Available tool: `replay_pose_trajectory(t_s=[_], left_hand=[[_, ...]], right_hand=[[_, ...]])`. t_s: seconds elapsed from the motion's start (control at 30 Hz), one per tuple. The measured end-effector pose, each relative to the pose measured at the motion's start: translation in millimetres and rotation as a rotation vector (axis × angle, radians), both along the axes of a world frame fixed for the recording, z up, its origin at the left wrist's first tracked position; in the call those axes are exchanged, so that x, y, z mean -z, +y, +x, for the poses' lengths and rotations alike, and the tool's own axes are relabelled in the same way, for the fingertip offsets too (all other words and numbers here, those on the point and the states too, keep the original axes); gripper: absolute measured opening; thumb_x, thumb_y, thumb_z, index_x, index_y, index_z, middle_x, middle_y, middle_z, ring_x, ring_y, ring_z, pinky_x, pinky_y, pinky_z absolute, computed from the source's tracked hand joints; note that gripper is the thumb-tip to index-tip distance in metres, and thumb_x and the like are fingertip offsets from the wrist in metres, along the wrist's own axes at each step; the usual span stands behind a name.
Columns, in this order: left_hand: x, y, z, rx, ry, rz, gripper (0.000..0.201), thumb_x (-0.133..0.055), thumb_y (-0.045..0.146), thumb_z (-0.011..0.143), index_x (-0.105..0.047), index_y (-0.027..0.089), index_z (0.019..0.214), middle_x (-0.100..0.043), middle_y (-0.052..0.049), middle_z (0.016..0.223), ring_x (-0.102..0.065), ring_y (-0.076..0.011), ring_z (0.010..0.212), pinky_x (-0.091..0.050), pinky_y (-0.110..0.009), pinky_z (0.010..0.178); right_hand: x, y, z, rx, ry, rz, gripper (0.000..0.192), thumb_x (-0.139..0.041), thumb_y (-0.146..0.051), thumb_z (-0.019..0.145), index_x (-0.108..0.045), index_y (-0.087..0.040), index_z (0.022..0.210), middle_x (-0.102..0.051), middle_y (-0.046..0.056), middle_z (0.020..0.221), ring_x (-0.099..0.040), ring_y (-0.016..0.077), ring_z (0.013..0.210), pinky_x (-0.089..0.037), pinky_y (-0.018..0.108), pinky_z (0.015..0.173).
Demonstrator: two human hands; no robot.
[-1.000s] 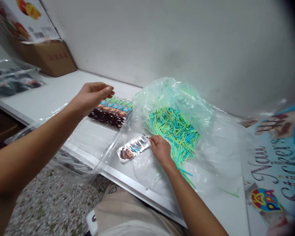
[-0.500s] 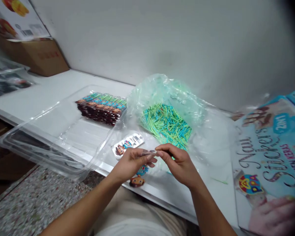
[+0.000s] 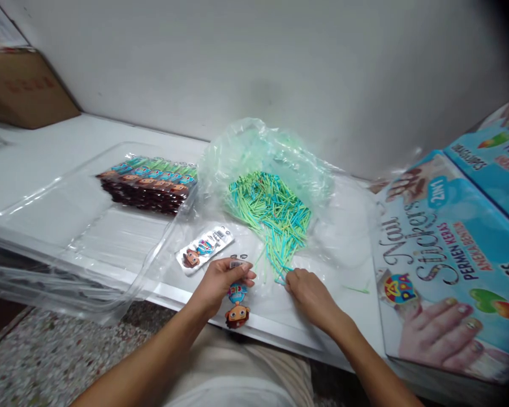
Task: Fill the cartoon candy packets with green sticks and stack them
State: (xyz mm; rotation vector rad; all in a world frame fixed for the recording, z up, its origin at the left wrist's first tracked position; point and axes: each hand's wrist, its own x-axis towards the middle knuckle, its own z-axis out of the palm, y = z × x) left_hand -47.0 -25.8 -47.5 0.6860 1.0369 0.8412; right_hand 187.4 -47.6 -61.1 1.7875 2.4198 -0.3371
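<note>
My left hand (image 3: 227, 281) pinches a small printed packet (image 3: 237, 311) near its top, where two holes show. The packet hangs down with a cartoon face at its lower end. At the near end of a heap of thin green and blue twist ties (image 3: 271, 203), my right hand (image 3: 307, 291) has its fingers closed on some ties; how many is hidden. The heap spills out of a clear plastic bag (image 3: 237, 141). A stack of white-backed packets (image 3: 203, 249) with the same cartoon lies just left of my left hand.
At left, a clear plastic tray (image 3: 68, 226) bears a tall pile of dark cartoon packets (image 3: 148, 183) and overhangs the table edge. Blue sticker-candy boxes (image 3: 449, 254) stand at right. A loose green tie (image 3: 356, 290) lies before them. A cardboard box (image 3: 25, 87) sits back left.
My right hand has left the packet top at my left hand and moved right and down to the twist ties. Several ties now trail toward it. The view has turned right.
</note>
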Motion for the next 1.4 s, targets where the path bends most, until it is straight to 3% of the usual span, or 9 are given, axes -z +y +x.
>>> replay_pose_trajectory(t_s=[0.2, 0.37, 0.67, 0.77, 0.93, 1.07, 1.2, 1.3, 1.4], left_hand=[[6.6, 0, 1, -0.003, 0.007, -0.014, 0.029, -0.079, 0.038, 0.064, -0.071, 0.012, 0.077, -0.073, -0.008, 0.074, -0.065, -0.0132, 0.060, -0.047, -0.024, 0.062], [6.9, -1, 4, 0.019, -0.001, -0.021, 0.031, -0.079, 0.038, 0.063, -0.071, 0.012, 0.077, -0.073, -0.007, 0.074, -0.063, -0.0130, 0.060, -0.046, -0.024, 0.060], [10.8, 23, 0, 0.050, 0.172, 0.135, 0.031, -0.072, 0.039, 0.070, -0.067, 0.011, 0.082, -0.071, -0.010, 0.078, -0.065, -0.0175, 0.066, -0.049, -0.030, 0.068], [13.8, 37, 0, 0.043, 0.368, 0.327, 0.038, -0.069, 0.035, 0.072, -0.065, 0.014, 0.104, -0.071, -0.011, 0.087, -0.066, -0.0226, 0.079, -0.049, -0.037, 0.078], [-0.1, 48, 5, -0.166, 0.687, 0.739, 0.044, -0.061, 0.038, 0.080, -0.060, 0.020, 0.120, -0.063, -0.012, 0.118, -0.056, -0.0261, 0.110, -0.039, -0.041, 0.098], [-16.5, 60, 28, -0.164, 0.426, 0.702, 0.039, -0.050, 0.045, 0.087, -0.063, 0.019, 0.114, -0.064, -0.010, 0.116, -0.058, -0.0223, 0.109, -0.042, -0.033, 0.095], [-22.5, 70, 64, 0.028, 0.133, 0.606, 0.040, -0.048, 0.047, 0.087, -0.066, 0.017, 0.105, -0.069, -0.010, 0.105, -0.062, -0.0238, 0.103, -0.046, -0.035, 0.092], [-28.5, 66, 81, 0.187, 0.077, 0.633, 0.038, -0.046, 0.046, 0.088, -0.066, 0.017, 0.104, -0.072, -0.010, 0.097, -0.066, -0.0243, 0.095, -0.049, -0.035, 0.087], [-33.4, 58, 86, 0.167, 0.127, 0.723, 0.038, -0.046, 0.046, 0.088, -0.067, 0.019, 0.105, -0.070, -0.010, 0.104, -0.063, -0.0242, 0.103, -0.045, -0.035, 0.094]], right_hand=[[-3.8, 24, -12, 0.359, 0.080, -0.076, 0.027, -0.023, -0.027, 0.098, -0.047, -0.015, 0.102, -0.066, 0.012, 0.088, -0.063, 0.0223, 0.075, -0.035, 0.029, 0.062], [8.8, 43, -33, 0.424, -0.006, -0.093, 0.039, -0.033, -0.042, 0.093, -0.051, -0.009, 0.106, -0.066, 0.023, 0.098, -0.065, 0.0325, 0.087, -0.039, 0.035, 0.065], [-8.9, 56, -16, 0.322, -0.050, -0.150, 0.027, -0.034, -0.025, 0.089, -0.057, -0.011, 0.095, -0.069, 0.020, 0.089, -0.066, 0.0316, 0.082, -0.038, 0.034, 0.063], [-19.4, 54, -10, 0.282, -0.033, -0.120, 0.025, -0.031, -0.022, 0.091, -0.053, -0.012, 0.096, -0.067, 0.018, 0.088, -0.064, 0.0291, 0.081, -0.035, 0.032, 0.062], [-25.2, 47, 3, 0.196, 0.066, -0.070, 0.016, -0.031, -0.024, 0.094, -0.045, -0.017, 0.093, -0.062, 0.010, 0.082, -0.058, 0.0216, 0.070, -0.033, 0.030, 0.061], [-30.8, 39, 4, 0.037, 0.326, -0.023, 0.014, -0.030, -0.028, 0.095, -0.039, -0.022, 0.088, -0.055, 0.003, 0.077, -0.052, 0.0181, 0.065, -0.036, 0.029, 0.061], [-41.9, 38, -11, -0.013, 0.388, -0.038, 0.014, -0.033, -0.029, 0.095, -0.041, -0.021, 0.087, -0.055, 0.003, 0.075, -0.053, 0.0188, 0.065, -0.038, 0.029, 0.062], [-43.8, 41, -18, -0.026, 0.458, -0.068, 0.016, -0.034, -0.026, 0.094, -0.048, -0.019, 0.093, -0.061, 0.008, 0.086, -0.059, 0.0215, 0.076, -0.041, 0.030, 0.067], [-41.0, 44, -16, -0.023, 0.619, -0.080, 0.018, -0.036, -0.023, 0.091, -0.051, -0.018, 0.099, -0.063, 0.009, 0.093, -0.059, 0.0220, 0.085, -0.044, 0.032, 0.074]])
